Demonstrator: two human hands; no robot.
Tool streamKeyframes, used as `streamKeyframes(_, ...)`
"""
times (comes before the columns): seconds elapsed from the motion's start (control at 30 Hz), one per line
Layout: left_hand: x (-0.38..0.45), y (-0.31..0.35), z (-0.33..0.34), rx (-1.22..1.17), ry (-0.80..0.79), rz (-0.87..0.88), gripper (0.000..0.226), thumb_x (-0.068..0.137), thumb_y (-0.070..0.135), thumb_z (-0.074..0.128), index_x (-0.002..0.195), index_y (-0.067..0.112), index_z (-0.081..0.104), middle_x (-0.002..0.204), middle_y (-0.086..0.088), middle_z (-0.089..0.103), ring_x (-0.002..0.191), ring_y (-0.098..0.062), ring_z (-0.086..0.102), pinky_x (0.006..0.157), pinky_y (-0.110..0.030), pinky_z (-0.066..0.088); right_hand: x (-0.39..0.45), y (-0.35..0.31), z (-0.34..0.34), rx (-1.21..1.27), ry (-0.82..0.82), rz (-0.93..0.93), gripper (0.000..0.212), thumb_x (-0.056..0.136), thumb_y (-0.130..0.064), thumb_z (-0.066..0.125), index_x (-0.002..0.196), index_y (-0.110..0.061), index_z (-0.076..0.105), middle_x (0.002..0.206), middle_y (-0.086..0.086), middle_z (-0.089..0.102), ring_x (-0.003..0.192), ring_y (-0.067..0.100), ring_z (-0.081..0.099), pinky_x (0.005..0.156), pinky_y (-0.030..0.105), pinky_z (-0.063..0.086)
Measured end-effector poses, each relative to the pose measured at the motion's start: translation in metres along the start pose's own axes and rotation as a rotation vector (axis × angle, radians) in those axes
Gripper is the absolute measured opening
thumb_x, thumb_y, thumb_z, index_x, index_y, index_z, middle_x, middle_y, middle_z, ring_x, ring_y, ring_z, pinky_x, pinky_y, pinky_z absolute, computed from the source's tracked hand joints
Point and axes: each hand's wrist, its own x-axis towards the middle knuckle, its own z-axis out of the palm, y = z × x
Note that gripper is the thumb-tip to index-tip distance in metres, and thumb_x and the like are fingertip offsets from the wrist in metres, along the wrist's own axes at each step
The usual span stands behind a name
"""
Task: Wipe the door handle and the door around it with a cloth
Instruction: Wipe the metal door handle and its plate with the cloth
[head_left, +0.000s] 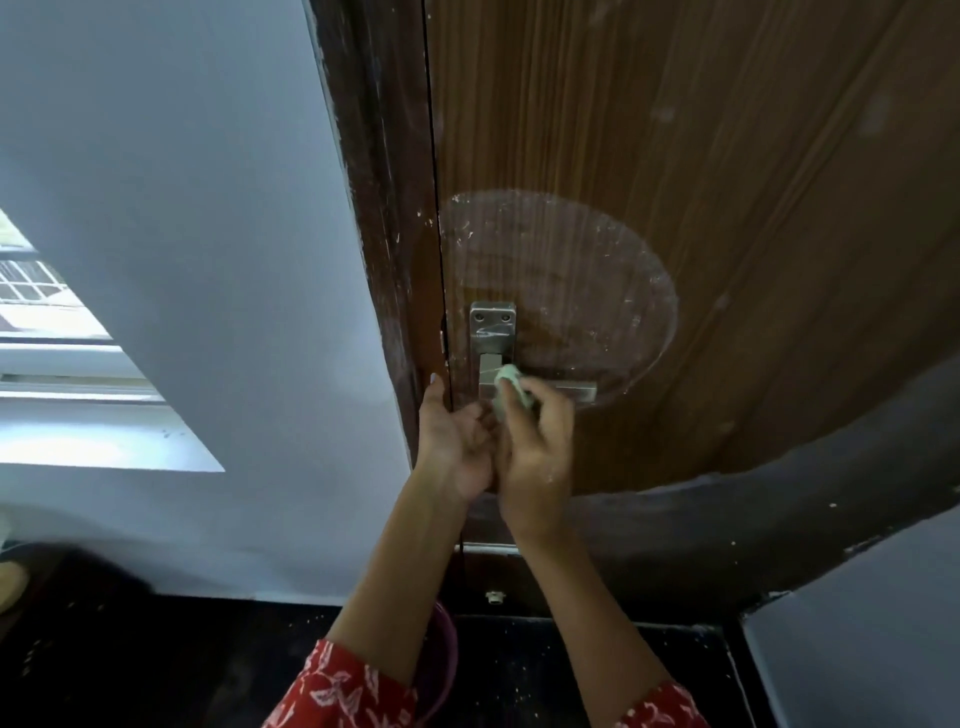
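Head view: wooden door (701, 156), brown and grained, closed against a dark, paint-flecked door frame (384, 218). On the door, near its left edge, a metal lever handle (584, 391) below a screwed backplate (492, 325). Around and above the handle, a pale rounded smear (566, 270) on the wood, dotted with white specks. Right hand (535, 441) raised to the handle, fingers curled and pinching a small pale green cloth (511, 382) pressed against the handle's inner end, just under the backplate. Left hand (454, 441) just beside it, palm up, fingers loosely curled, thumb tip touching the door's edge by the frame; whether gripping anything, cannot tell. Red patterned sleeves (353, 691) at the bottom of the view. Grey-white wall (208, 208) left of the frame, window (47, 312) at far left. Dark speckled floor (545, 670) below, a purple bucket rim (448, 654) partly hidden behind the left forearm.
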Motion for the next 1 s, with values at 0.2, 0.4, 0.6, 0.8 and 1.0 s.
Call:
streamKeyframes(0.2,0.001,0.003,0.0,-0.012,-0.029,-0.016,0.081,0.088,0.067,0.029,0.108,-0.004,0.062,0.1,-0.022,0.071,0.095,-0.03,0.067,0.082,-0.039,0.051,0.01,0.018,-0.016,0.013,0.108,0.099,0.022,0.084,0.0,0.057,0.104,0.005,0.066,0.1,0.024,0.057,0.096,0.018,0.052,0.082,0.019,0.048)
streamKeyframes(0.4,0.005,0.011,-0.003,0.075,-0.017,-0.062,0.076,0.087,0.069,0.031,0.11,0.005,0.066,0.104,-0.013,0.068,0.101,-0.025,0.062,0.087,-0.034,0.049,0.007,-0.005,0.005,-0.075,-0.004,0.061,0.024,0.084,-0.005,0.055,0.103,0.002,0.069,0.1,0.021,0.063,0.091,0.027,0.057,0.086,0.016,0.039)
streamKeyframes(0.6,0.003,0.012,-0.01,0.076,-0.057,-0.071,0.077,0.089,0.064,0.033,0.113,-0.004,0.061,0.107,-0.021,0.069,0.094,-0.03,0.07,0.086,-0.038,0.051,0.012,0.011,-0.018,-0.081,0.135,0.196,0.021,0.081,0.003,0.059,0.1,0.005,0.067,0.097,0.024,0.059,0.094,0.018,0.049,0.085,0.009,0.039)
streamKeyframes(0.8,0.004,0.015,-0.009,0.134,0.04,-0.079,0.06,0.09,0.059,0.037,0.102,0.008,0.066,0.086,-0.011,0.072,0.086,-0.024,0.065,0.075,-0.035,0.05,0.005,-0.022,0.005,-0.087,-0.051,0.104,0.026,0.083,-0.005,0.054,0.104,0.0,0.068,0.103,0.019,0.061,0.095,0.025,0.056,0.081,0.024,0.048)
streamKeyframes(1.0,-0.001,0.018,-0.01,0.044,0.051,-0.017,0.049,0.095,0.04,0.041,0.12,0.001,0.057,0.115,-0.021,0.064,0.1,-0.03,0.064,0.081,-0.037,0.051,0.014,-0.002,-0.016,-0.146,0.152,0.314,0.026,0.078,0.008,0.061,0.103,0.005,0.066,0.102,0.024,0.058,0.094,0.028,0.054,0.083,0.012,0.041)
